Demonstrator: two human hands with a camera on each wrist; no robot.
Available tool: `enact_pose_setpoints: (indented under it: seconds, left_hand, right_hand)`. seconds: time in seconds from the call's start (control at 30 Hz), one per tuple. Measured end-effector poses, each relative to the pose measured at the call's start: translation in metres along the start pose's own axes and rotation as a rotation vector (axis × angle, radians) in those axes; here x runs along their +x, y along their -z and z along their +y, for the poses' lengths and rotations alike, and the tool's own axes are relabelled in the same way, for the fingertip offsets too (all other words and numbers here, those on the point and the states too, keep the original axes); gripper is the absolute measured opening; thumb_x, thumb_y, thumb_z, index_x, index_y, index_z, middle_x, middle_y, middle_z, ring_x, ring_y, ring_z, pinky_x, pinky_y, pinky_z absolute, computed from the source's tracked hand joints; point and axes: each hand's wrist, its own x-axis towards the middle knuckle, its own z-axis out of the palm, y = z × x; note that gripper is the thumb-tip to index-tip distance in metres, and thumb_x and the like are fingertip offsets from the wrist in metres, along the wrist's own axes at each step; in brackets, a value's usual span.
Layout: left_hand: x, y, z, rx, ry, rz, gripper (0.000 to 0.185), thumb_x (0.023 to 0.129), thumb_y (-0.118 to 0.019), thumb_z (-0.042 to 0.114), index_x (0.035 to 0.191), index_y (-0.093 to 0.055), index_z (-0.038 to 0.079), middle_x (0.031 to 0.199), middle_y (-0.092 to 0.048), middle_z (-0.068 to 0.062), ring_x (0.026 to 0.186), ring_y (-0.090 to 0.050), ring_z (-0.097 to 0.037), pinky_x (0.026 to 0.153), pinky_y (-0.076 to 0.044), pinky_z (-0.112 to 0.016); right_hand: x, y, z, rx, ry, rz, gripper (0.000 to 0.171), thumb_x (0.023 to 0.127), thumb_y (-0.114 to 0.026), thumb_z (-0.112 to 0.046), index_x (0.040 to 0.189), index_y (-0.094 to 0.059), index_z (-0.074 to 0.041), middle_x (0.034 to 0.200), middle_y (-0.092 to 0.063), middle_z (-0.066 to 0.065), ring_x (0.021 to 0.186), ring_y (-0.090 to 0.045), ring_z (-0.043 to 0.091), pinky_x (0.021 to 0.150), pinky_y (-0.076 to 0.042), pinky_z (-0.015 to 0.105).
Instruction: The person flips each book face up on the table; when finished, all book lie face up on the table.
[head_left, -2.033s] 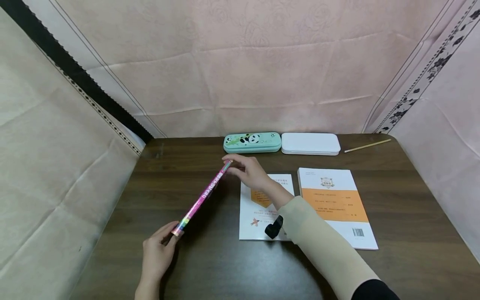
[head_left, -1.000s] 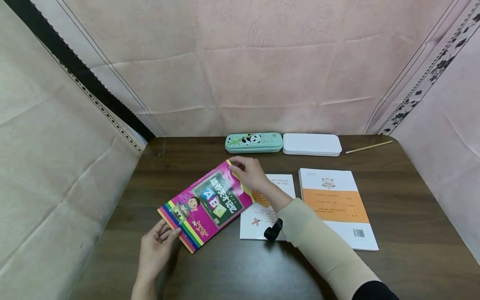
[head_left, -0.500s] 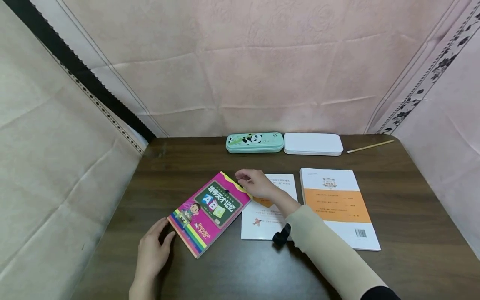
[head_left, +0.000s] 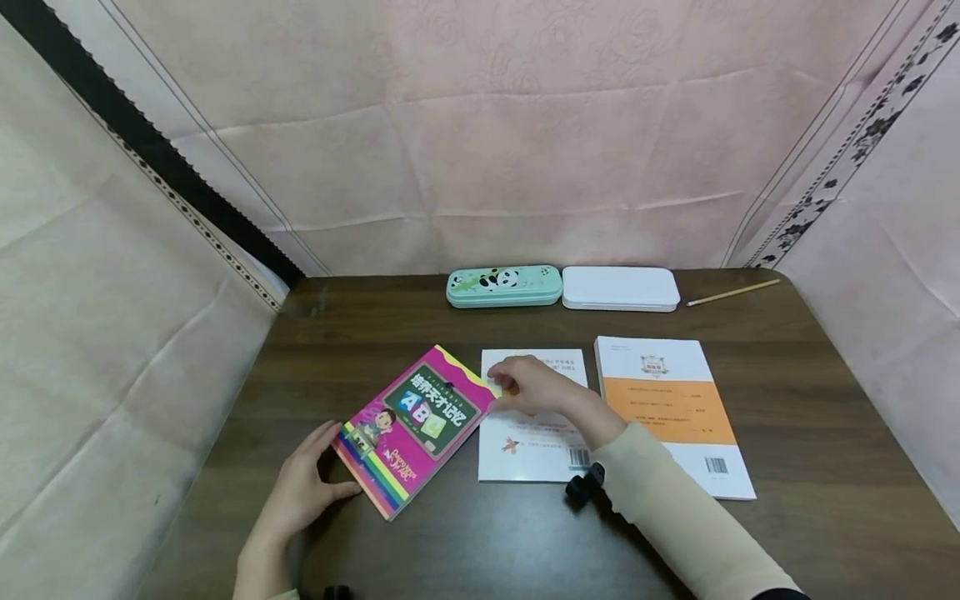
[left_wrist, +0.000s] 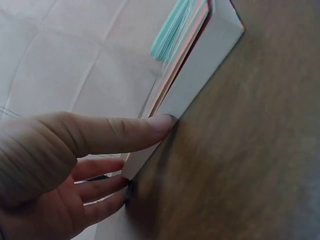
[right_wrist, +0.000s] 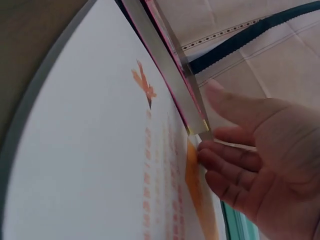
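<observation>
A thick pink book (head_left: pixel 420 421) with a rainbow band and a green board on its cover lies askew on the table, its right corner overlapping a white-and-orange book (head_left: pixel 525 458). My left hand (head_left: pixel 300 487) is at its lower left end, thumb and fingers spread. In the left wrist view the straight thumb (left_wrist: pixel 125 134) touches the pages' edge (left_wrist: pixel 200 70), with fingertips at the far corner. My right hand (head_left: pixel 536 387) is over the white-and-orange book, beside the pink book's right corner. The right wrist view shows its loosely bent fingers (right_wrist: pixel 232 165) around that corner, gripping nothing.
A thicker white-and-orange book (head_left: pixel 667 408) lies to the right. Along the back edge stand a green panda pencil case (head_left: pixel 504 287), a white case (head_left: pixel 621 289) and a thin wooden stick (head_left: pixel 733 292). Pale cloth (head_left: pixel 480 167) hangs behind the table.
The pink book has turned from spine-on to cover up and been lowered onto the table. My right hand has let go and moved right; the left hand's fingers have spread at its end.
</observation>
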Motion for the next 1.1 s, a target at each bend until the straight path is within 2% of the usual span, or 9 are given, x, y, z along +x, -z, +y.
enact_pose_setpoints:
  seconds: [0.2,0.43,0.7,0.8,0.93,1.0,1.1]
  left_hand:
    - [0.002,0.001,0.001,0.01,0.005,-0.039,0.1,0.071,-0.094,0.027,0.15,-0.041,-0.005,0.155,-0.035,-0.03,0.141,-0.033,-0.052,0.111,-0.032,-0.065]
    - [0.0,-0.001,0.002,-0.008,0.012,-0.039,0.097,0.073,-0.093,0.025,0.15,-0.042,-0.006,0.155,-0.036,-0.029,0.141,-0.032,-0.051,0.112,-0.031,-0.064]
    - [-0.008,-0.006,0.002,0.017,0.0,0.038,0.085,0.073,-0.093,0.029,0.139,-0.055,-0.008,0.15,-0.043,-0.028,0.136,-0.04,-0.051,0.109,-0.036,-0.065]
    - [-0.009,-0.011,0.002,0.016,-0.007,0.083,0.082,0.072,-0.093,0.026,0.137,-0.056,-0.009,0.147,-0.047,-0.028,0.133,-0.045,-0.05,0.107,-0.039,-0.063]
    - [-0.011,-0.016,0.002,-0.006,0.001,0.127,0.078,0.073,-0.093,0.024,0.135,-0.059,-0.008,0.143,-0.051,-0.025,0.131,-0.049,-0.046,0.106,-0.042,-0.061]
    - [-0.013,-0.018,0.002,-0.014,0.009,0.136,0.077,0.073,-0.093,0.026,0.134,-0.06,-0.007,0.141,-0.052,-0.024,0.13,-0.05,-0.044,0.106,-0.042,-0.061]
    - [-0.013,-0.02,0.003,-0.016,0.018,0.144,0.077,0.074,-0.093,0.027,0.135,-0.059,-0.007,0.14,-0.053,-0.023,0.13,-0.05,-0.043,0.106,-0.042,-0.06]
  right_hand:
    - [-0.002,-0.007,-0.006,-0.083,-0.02,-0.029,0.052,0.074,-0.093,-0.032,0.117,-0.071,-0.012,0.092,-0.061,-0.001,0.088,-0.054,0.016,0.078,-0.05,0.03]
    - [0.003,-0.013,-0.006,-0.122,-0.028,0.057,0.032,0.082,-0.087,-0.029,0.107,-0.074,-0.013,0.081,-0.061,-0.005,0.08,-0.054,0.015,0.072,-0.048,0.03]
    - [0.014,-0.013,0.001,-0.091,-0.01,0.082,0.028,0.086,-0.084,-0.028,0.108,-0.075,-0.014,0.076,-0.061,-0.005,0.073,-0.054,0.014,0.068,-0.047,0.03]
    - [0.02,-0.012,0.004,-0.15,0.001,0.129,0.033,0.086,-0.083,-0.031,0.113,-0.075,-0.013,0.088,-0.064,-0.002,0.082,-0.054,0.016,0.076,-0.044,0.033]
    - [0.027,-0.013,0.009,-0.213,0.01,0.176,0.04,0.089,-0.08,-0.036,0.121,-0.073,-0.014,0.125,-0.062,0.005,0.115,-0.052,0.024,0.097,-0.041,0.043]
    - [0.031,-0.013,0.012,-0.215,0.014,0.171,0.041,0.091,-0.077,-0.036,0.124,-0.071,-0.014,0.139,-0.055,0.009,0.131,-0.046,0.029,0.106,-0.037,0.049]
    - [0.037,-0.012,0.017,-0.2,0.012,0.137,0.042,0.093,-0.075,-0.037,0.127,-0.07,-0.013,0.146,-0.052,0.011,0.139,-0.042,0.031,0.112,-0.034,0.053]
